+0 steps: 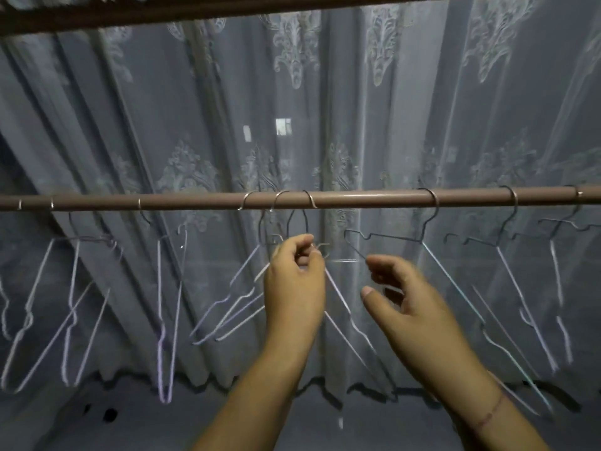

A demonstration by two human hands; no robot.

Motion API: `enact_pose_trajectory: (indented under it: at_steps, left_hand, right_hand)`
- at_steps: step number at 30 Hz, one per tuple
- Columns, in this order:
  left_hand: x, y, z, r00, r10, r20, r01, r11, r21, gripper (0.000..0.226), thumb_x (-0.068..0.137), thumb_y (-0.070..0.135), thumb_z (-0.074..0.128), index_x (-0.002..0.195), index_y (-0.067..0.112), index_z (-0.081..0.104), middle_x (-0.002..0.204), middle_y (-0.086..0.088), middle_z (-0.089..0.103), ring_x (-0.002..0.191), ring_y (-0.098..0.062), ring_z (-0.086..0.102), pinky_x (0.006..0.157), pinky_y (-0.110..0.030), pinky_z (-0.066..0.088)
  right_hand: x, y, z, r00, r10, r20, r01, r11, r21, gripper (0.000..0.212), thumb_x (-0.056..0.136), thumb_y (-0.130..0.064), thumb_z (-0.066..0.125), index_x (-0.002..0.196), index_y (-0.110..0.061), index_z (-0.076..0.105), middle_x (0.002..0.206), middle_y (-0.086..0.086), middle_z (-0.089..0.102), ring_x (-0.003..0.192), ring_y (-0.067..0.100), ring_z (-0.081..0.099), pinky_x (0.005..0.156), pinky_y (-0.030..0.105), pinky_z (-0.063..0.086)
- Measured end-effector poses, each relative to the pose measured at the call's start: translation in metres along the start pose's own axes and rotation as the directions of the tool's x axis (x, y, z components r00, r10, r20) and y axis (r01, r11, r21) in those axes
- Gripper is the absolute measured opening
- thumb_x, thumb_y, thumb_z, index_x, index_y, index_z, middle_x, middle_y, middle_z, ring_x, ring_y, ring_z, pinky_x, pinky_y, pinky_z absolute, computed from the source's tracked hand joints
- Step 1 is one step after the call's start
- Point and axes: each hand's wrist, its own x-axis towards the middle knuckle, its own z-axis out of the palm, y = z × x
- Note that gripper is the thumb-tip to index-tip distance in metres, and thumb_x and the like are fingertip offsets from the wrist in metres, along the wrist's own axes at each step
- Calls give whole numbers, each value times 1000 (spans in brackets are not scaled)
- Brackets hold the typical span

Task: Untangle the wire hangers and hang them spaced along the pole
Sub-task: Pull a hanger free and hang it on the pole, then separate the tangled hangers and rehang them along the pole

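A brown pole [357, 200] runs across the view with several thin wire hangers hooked on it. Three hooks [279, 198] crowd together at the middle, and their wires cross below in a tangled cluster [240, 301]. My left hand [292, 288] pinches the wires of this cluster just under the necks. My right hand [406, 297] hovers to the right with fingers apart, touching nothing clearly, close to the shoulder of a separate hanger [429, 229]. Other hangers hang spaced at the left [74, 288] and right [510, 242].
A sheer patterned curtain [325, 109] hangs right behind the pole. A second dark rod [162, 14] crosses the top of the view. The floor [292, 428] lies below the curtain hem.
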Motion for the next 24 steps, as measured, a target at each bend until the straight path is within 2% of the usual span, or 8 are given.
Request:
enact_pose_trajectory:
  at_steps: [3, 6, 9, 13, 14, 17, 21, 24]
  left_hand:
    - [3, -20, -7, 990, -38, 138, 40, 999, -11, 17, 89, 17, 55, 100, 29, 57, 109, 4, 62, 87, -1, 57, 66, 0, 38]
    - [5, -35, -9, 960, -134, 247, 150, 987, -48, 24, 89, 17, 55, 112, 22, 56, 118, 1, 59, 95, -6, 56, 69, -2, 36]
    - [6, -39, -7, 920, -200, 338, 237, 969, -74, 28, 90, 18, 52, 117, 20, 55, 108, 5, 61, 91, -6, 55, 73, -14, 40]
    - [11, -38, 2, 904, -182, 387, 257, 954, -151, 13, 88, 14, 54, 87, 27, 54, 78, 8, 63, 64, 2, 61, 68, -22, 46]
    - [12, -38, 4, 901, -191, 389, 269, 950, -157, 12, 87, 15, 55, 89, 27, 56, 80, 6, 65, 67, 1, 63, 72, -24, 50]
    - [9, -36, 10, 885, -202, 420, 295, 940, -170, 25, 85, 17, 56, 109, 21, 56, 92, -2, 69, 82, -22, 68, 85, -37, 53]
    - [15, -33, 18, 873, -188, 450, 303, 933, -196, 36, 86, 12, 55, 122, 15, 52, 86, -4, 67, 60, -17, 61, 64, -28, 50]
    - [22, -29, 24, 873, -185, 452, 320, 916, -243, 37, 86, 7, 53, 123, 12, 52, 84, -3, 67, 68, -22, 62, 67, -31, 50]
  right_hand:
    - [2, 13, 33, 996, 95, 4, -92, 979, -179, 36, 84, -24, 59, 120, -24, 53, 115, -10, 53, 110, 7, 52, 94, 23, 39]
    - [0, 19, 46, 982, 189, -13, -188, 958, -219, 25, 85, -20, 59, 110, -18, 62, 104, -4, 65, 96, 11, 60, 84, 23, 43]
    - [-3, 17, 51, 973, 229, -9, -225, 946, -232, 14, 86, -19, 57, 96, -18, 67, 88, -4, 70, 85, 12, 64, 77, 26, 48]
    - [-2, 14, 53, 967, 254, 35, -245, 955, -166, 18, 87, -13, 51, 90, -16, 68, 71, -1, 69, 67, 9, 62, 70, 28, 50]
    - [-1, 13, 52, 965, 258, 41, -250, 957, -146, 19, 88, -11, 50, 90, -17, 68, 68, -1, 67, 62, 7, 58, 66, 26, 47]
    - [0, 13, 48, 963, 268, 33, -266, 963, -51, 23, 89, -8, 47, 89, -21, 66, 63, -1, 62, 55, 4, 52, 60, 22, 43]
    - [1, 13, 49, 957, 282, 70, -287, 954, 83, 29, 89, -1, 42, 88, -19, 66, 63, -2, 59, 55, 9, 49, 54, 21, 41]
    - [10, 9, 47, 962, 269, 54, -274, 951, 142, 29, 89, 1, 41, 86, -15, 66, 62, -1, 57, 54, 9, 47, 50, 18, 40]
